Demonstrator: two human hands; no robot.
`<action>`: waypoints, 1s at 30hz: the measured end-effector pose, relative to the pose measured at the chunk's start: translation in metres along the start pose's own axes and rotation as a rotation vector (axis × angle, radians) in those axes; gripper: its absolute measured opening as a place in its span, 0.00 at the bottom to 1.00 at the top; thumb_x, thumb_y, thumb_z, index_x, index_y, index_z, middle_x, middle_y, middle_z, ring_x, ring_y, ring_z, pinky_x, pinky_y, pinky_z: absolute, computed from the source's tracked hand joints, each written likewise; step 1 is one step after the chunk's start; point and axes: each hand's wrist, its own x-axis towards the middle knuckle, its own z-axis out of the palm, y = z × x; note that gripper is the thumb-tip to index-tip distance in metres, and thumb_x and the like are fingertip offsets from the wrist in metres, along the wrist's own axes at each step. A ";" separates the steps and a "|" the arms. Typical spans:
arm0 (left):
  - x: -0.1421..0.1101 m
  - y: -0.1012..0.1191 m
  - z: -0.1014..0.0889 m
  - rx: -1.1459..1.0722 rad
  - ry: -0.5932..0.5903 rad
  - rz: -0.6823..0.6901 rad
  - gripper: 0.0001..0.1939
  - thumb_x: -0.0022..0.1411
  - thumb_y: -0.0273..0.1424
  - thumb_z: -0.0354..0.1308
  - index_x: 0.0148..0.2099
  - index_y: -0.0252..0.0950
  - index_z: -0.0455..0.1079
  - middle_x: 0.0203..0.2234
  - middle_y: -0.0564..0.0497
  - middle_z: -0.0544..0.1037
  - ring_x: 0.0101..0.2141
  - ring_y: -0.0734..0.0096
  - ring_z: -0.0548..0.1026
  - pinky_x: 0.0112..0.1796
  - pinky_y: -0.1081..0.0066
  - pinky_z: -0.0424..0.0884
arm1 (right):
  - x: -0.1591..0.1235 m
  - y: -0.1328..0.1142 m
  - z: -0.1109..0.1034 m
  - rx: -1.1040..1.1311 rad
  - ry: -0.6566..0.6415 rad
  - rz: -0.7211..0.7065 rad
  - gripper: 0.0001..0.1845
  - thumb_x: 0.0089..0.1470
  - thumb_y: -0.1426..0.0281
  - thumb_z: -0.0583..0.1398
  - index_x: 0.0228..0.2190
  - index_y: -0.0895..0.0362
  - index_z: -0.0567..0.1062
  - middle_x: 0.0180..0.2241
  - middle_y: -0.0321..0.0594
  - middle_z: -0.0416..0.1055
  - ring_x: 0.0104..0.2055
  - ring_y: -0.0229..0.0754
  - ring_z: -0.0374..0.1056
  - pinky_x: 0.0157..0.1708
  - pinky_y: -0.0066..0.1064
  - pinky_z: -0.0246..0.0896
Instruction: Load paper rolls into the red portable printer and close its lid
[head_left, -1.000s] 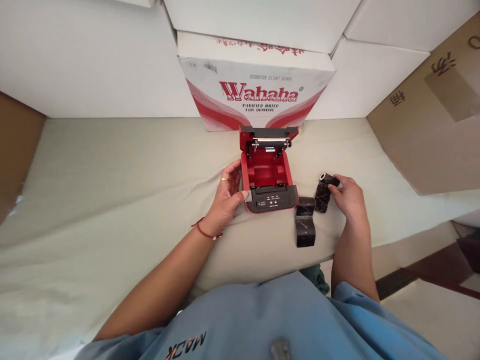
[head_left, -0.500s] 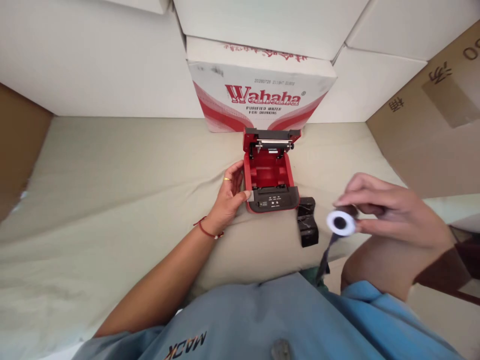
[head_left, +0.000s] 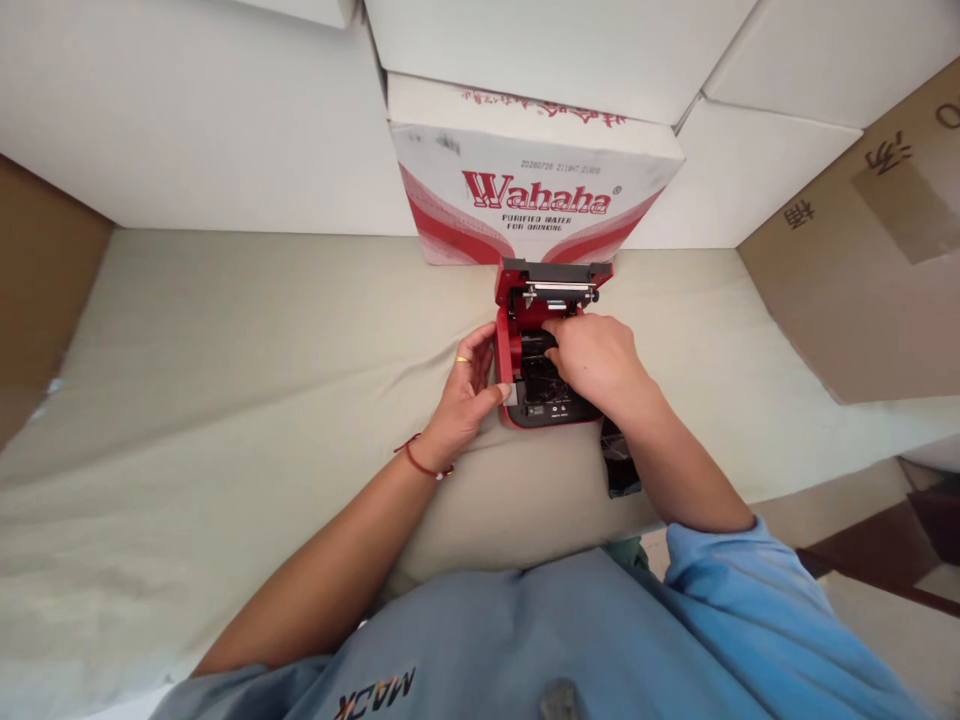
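A small red and black label printer [head_left: 505, 350] stands on the cloth with its lid [head_left: 559, 271] tipped up and back. My left hand [head_left: 471, 388] grips its left side, the thumb on the front left corner and the fingers along the wall. My right hand [head_left: 596, 362] reaches into the bay from the right, fingers bent around a black roll [head_left: 534, 343]. A loose black strip [head_left: 546, 382] from the roll lies over the printer's front part. My right hand hides the right side of the bay and the roll's far end.
A crumpled black piece of film [head_left: 621, 468] lies by the printer's front right, partly under my right forearm. Behind the printer stands a white and red Wahaha box [head_left: 540, 200]. White boxes [head_left: 240, 130] line the back, and a brown carton [head_left: 885, 290] stands on the right.
My right hand has moved left with the black roll, from beside the printer into its open bay. My left hand keeps its hold on the printer's left side.
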 end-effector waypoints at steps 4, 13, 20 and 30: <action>0.000 0.000 0.000 -0.008 0.011 -0.010 0.44 0.60 0.46 0.77 0.73 0.50 0.63 0.76 0.45 0.64 0.77 0.47 0.60 0.78 0.45 0.55 | 0.010 -0.007 -0.003 -0.035 -0.006 0.034 0.12 0.65 0.74 0.64 0.47 0.56 0.87 0.45 0.57 0.87 0.49 0.63 0.83 0.44 0.44 0.73; -0.001 0.006 0.003 0.008 0.012 -0.012 0.42 0.62 0.46 0.76 0.72 0.50 0.63 0.76 0.45 0.64 0.77 0.49 0.61 0.77 0.46 0.57 | -0.028 0.017 0.000 0.209 0.254 -0.144 0.17 0.73 0.61 0.60 0.54 0.53 0.85 0.48 0.48 0.86 0.49 0.55 0.80 0.46 0.44 0.75; -0.007 0.014 0.002 0.174 0.019 0.064 0.37 0.69 0.45 0.70 0.73 0.51 0.62 0.76 0.43 0.64 0.76 0.50 0.63 0.74 0.46 0.64 | -0.087 0.041 0.052 0.442 0.452 -0.543 0.18 0.75 0.66 0.60 0.60 0.55 0.81 0.63 0.48 0.81 0.67 0.53 0.74 0.67 0.53 0.71; -0.037 0.047 0.035 1.123 -0.030 0.819 0.24 0.68 0.32 0.65 0.65 0.47 0.75 0.50 0.47 0.84 0.58 0.54 0.79 0.65 0.50 0.72 | -0.103 0.060 0.067 0.482 0.517 -0.552 0.15 0.73 0.69 0.63 0.57 0.49 0.83 0.61 0.43 0.83 0.72 0.50 0.70 0.75 0.56 0.57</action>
